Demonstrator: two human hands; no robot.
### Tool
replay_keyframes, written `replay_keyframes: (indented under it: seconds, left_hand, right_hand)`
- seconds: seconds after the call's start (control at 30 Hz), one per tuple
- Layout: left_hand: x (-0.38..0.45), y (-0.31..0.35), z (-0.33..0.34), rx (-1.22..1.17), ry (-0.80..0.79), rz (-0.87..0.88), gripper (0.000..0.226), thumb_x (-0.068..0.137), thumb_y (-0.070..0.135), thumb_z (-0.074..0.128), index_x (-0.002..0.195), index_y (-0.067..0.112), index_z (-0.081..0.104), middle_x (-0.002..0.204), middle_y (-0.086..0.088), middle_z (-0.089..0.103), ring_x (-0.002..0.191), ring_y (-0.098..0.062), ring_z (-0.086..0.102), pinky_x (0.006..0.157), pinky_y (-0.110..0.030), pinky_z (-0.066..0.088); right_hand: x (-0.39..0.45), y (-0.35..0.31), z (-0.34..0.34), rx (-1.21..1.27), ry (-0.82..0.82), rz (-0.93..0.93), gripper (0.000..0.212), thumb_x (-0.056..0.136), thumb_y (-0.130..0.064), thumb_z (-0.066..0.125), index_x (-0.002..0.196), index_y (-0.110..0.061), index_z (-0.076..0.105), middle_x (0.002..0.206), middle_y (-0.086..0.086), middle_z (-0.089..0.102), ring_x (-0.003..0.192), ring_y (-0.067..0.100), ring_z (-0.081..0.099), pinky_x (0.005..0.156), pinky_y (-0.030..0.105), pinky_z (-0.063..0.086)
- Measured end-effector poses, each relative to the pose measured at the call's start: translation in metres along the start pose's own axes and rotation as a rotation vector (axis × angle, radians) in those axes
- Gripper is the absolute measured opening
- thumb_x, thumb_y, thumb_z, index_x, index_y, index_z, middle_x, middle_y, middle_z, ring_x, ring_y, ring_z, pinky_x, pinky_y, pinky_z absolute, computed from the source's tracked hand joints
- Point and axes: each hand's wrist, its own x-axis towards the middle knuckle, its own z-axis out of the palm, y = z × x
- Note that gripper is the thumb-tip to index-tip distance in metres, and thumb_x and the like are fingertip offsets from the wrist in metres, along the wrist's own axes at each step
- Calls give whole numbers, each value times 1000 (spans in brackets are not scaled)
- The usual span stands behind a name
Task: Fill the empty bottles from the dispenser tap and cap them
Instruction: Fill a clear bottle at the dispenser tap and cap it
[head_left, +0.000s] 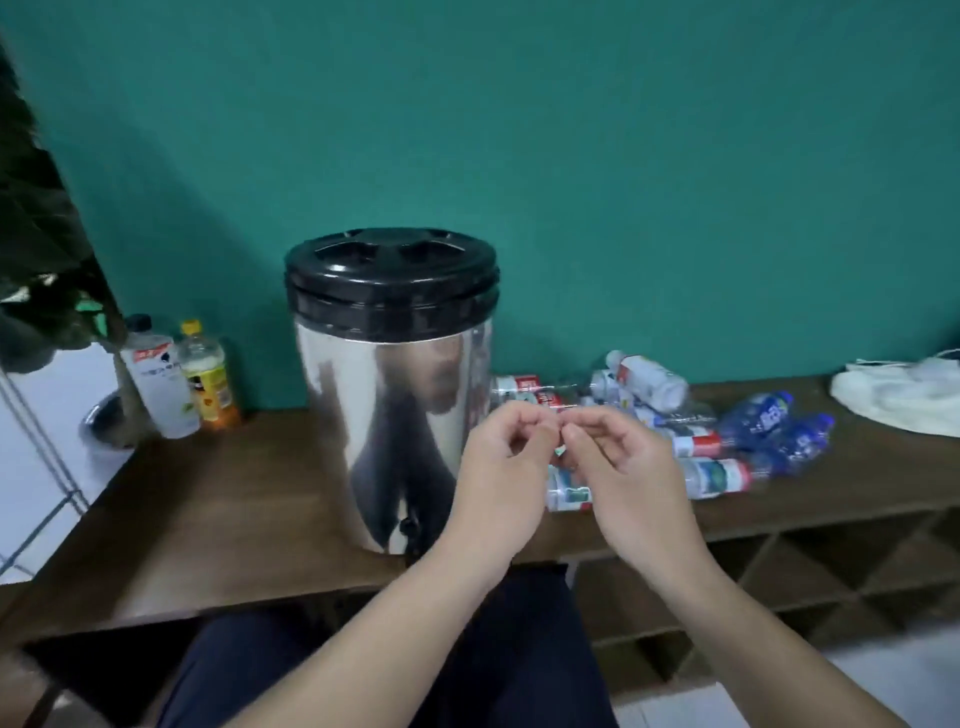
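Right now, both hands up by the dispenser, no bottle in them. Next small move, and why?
Probably reach the right hand to the lying bottles and grab one. Both hands meet fingertip to fingertip, the left hand holds no bottle, and the tap has none under it.

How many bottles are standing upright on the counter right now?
2: a clear bottle with a black cap and a yellow-capped bottle, side by side left of the dispenser. Others could be hidden behind it.
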Motion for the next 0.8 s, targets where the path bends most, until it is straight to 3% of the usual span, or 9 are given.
replay_keyframes:
  seconds: [0.07,0.2,0.33,0.4,0.5,0.6,0.67,0.73,0.8]
  left_hand:
    - [28,-15,51,14,-3,-52,17,109,14,66,100,24,77,96,4,78,92,-14,73,86,-31,58]
    - [76,-42,127,-41,-15,-184,12,110,18,68,112,27,75,110,9,76,102,-10,71,77,-13,51]
    - [127,-74,167,-22,-28,-289,14,111,27,67,124,31,70,122,13,72,115,-10,69,109,-35,55]
    - [150,-86,180,0,-48,-299,21,113,26,64,133,30,67,128,13,70,121,-14,69,116,-40,53]
    - [183,-96,198,81,-108,-288,39,114,20,60,153,23,60,140,9,65,125,-12,62,95,-23,49]
    - [214,-104,215,137,-112,-291,43,114,10,56,154,24,59,138,10,64,118,-12,63,70,-13,46]
    - [234,-116,225,142,-78,-306,40,110,7,53,140,29,69,129,7,75,113,-21,72,73,-23,58]
    - [244,-129,231,109,-71,-329,41,106,7,51,128,33,74,115,0,82,107,-32,79,74,-42,68]
    - [247,-130,232,35,-65,-352,40,107,8,51,130,32,73,111,-4,83,100,-32,81,68,-42,67]
  right_hand:
    - [24,37,-33,-18,58,57,17,112,-19,66,113,-30,80,102,-12,82,94,8,77,86,34,61]
    - [74,108,-85,-98,153,112,16,111,-23,68,121,-29,78,114,-15,81,109,5,76,105,44,62]
    - [130,163,-127,-207,218,118,24,108,-26,72,132,-25,74,126,-10,75,117,4,72,111,46,58]
    - [157,185,-140,-277,204,145,37,107,-31,73,142,-23,68,136,-6,69,122,7,69,113,47,57]
    - [192,207,-152,-307,163,262,62,106,-38,74,161,-19,53,156,0,59,138,15,61,122,46,50]
    - [220,224,-154,-239,112,333,69,108,-38,73,167,-18,45,166,3,53,147,19,55,125,46,46]
    - [233,233,-150,-216,84,344,73,107,-41,73,169,-17,43,169,4,51,147,19,54,123,43,45]
    - [241,238,-145,-222,61,350,79,104,-43,76,170,-16,40,168,3,52,139,17,57,111,33,48]
    - [245,240,-138,-290,53,327,84,100,-43,82,169,-16,42,160,1,58,124,11,58,96,25,46]
